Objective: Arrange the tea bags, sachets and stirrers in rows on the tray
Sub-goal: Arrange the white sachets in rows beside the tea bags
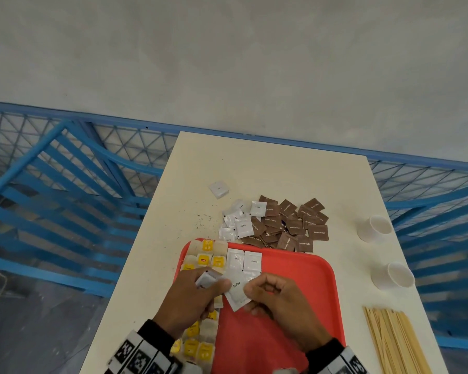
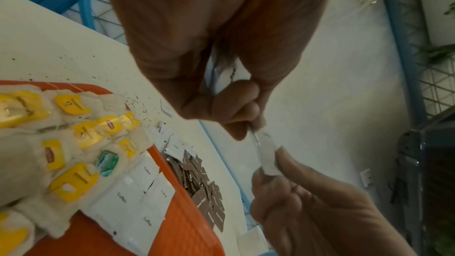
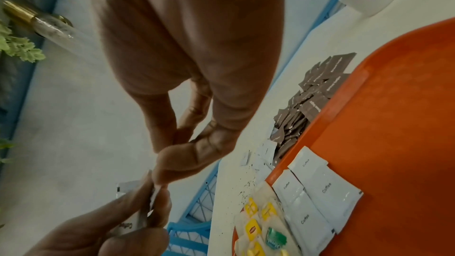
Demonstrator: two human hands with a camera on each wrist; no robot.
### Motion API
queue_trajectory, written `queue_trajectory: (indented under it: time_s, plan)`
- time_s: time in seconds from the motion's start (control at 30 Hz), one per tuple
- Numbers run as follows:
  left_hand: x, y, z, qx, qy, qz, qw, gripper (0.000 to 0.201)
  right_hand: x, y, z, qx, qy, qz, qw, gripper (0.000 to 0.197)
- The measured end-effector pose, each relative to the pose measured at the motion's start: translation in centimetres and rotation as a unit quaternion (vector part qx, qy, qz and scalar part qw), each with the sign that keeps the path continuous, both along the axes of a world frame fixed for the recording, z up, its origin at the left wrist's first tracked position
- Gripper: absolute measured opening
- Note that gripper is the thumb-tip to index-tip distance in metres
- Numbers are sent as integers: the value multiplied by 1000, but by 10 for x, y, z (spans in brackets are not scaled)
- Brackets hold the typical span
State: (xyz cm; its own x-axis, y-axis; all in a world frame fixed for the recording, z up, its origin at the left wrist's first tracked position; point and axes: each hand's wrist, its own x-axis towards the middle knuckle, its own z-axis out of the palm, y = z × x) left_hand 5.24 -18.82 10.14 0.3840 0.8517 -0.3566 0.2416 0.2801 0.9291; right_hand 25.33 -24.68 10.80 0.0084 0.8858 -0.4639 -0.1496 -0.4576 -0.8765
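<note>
While both hands hover over the red tray (image 1: pixel 303 268), the left hand (image 1: pixel 192 295) and right hand (image 1: pixel 276 300) are both on the same white coffee sachet (image 1: pixel 237 291), which is held up off the tray and tilted. Left fingers (image 2: pixel 236 102) are curled and pinching its top end, and the head view shows a couple more white sachets (image 1: pixel 207 279) bunched in that same hand, though it's kinda blurry so I can't say how many. Right fingers (image 3: pixel 172 164) are narrow, thumb and forefinger pinching the other edge of the sachet. Just beyond the fingers, two coffee sachets (image 1: pixel 244 261) lie flat side by side on the tray, with more of them tucked under the hands. Left of the fingers and running back toward the wrists there's a block of tea bags (image 1: pixel 207 256) with yellow tags, plus one green tag (image 2: pixel 107 163), laid along the tray's left side. Further past the fingers, off the tray on the tabletop (image 1: pixel 268 168), there's a loose pile of white sachets (image 1: pixel 238 221) touching a heap of brown sugar sachets (image 1: pixel 292 225), and one stray white sachet (image 1: pixel 219 189) further out. Way off to the right of the right hand are two paper cups (image 1: pixel 374 228) and a bundle of wooden stirrers (image 1: pixel 395 341). Dark crumbs (image 1: pixel 203 221) are scattered beyond the left fingers.
</note>
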Motion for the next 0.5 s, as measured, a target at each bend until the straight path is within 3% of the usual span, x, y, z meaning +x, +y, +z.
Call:
queue_trajectory:
  time_s: [0.13,0.23,0.33,0.5]
  plan:
    - [-2,4,-3,25,28,-44,998,21,0,3,-3,40,-88,32,995,15]
    - [-7,4,-8,32,47,-2,998,26,1,3,-19,45,-128,23,991,9]
    - [-21,-1,-17,-1,38,63,997,29,5,-6,-52,-32,-145,7,989,10]
    - [-47,-15,-36,-71,52,60,994,33,1,-14,-108,-122,-215,45,968,22]
